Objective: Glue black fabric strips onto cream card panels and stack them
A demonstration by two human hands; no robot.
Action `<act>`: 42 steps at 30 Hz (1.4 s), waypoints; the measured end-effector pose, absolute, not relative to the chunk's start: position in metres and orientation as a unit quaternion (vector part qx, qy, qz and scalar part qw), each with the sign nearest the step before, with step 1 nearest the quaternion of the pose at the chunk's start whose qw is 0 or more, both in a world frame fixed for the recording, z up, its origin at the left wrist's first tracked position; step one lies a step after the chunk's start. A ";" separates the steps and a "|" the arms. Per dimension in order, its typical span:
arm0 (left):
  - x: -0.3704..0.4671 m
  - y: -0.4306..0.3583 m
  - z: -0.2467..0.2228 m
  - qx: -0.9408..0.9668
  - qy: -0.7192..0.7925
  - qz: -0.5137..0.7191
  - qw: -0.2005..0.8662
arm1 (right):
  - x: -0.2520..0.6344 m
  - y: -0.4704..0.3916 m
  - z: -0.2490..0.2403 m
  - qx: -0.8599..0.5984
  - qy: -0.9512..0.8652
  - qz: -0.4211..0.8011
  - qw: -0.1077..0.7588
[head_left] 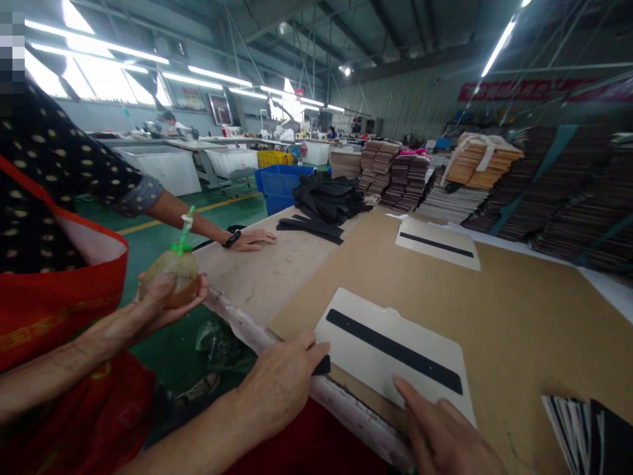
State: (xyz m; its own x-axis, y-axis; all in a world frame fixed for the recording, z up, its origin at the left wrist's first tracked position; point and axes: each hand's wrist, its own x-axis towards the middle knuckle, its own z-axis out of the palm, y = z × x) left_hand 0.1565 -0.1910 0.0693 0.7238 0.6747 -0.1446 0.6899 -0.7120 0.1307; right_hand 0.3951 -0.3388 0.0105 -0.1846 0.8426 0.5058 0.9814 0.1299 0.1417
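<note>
My left hand is closed at the table's front edge, with a small black piece, possibly a strip end, showing under its fingers. Just right of it lies a pale flat panel with rounded corners. A long black strip runs across that panel. My right hand is at the panel's near edge, index finger stretched out, apparently touching or just over it; the hand is partly cut off by the frame. Its fingers hold nothing that I can see.
At left, a co-worker in a red apron rests one hand on the table; a bottle with a green nozzle is held beside them. Black strips, another panel, stacked pieces and a bundle lie around.
</note>
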 end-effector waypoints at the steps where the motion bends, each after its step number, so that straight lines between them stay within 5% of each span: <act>1: 0.161 -0.190 0.069 0.926 0.367 -0.038 0.084 | 0.384 -0.326 0.019 -0.638 -0.726 -0.212 0.144; 11: 0.180 -0.173 0.056 0.917 0.387 -0.034 0.092 | 0.351 -0.247 0.048 -0.704 -0.705 -0.078 -0.010; 42: 0.180 -0.167 0.055 0.921 0.369 -0.042 0.115 | 0.360 -0.232 0.045 -0.700 -0.710 -0.077 0.005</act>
State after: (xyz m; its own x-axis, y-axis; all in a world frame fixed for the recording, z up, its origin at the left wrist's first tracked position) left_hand 0.1803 -0.1675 0.0552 0.7236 0.6711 -0.1615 0.6902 -0.7007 0.1805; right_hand 0.3602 -0.2322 0.0446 -0.0199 0.9933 0.1142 0.9947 0.0082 0.1022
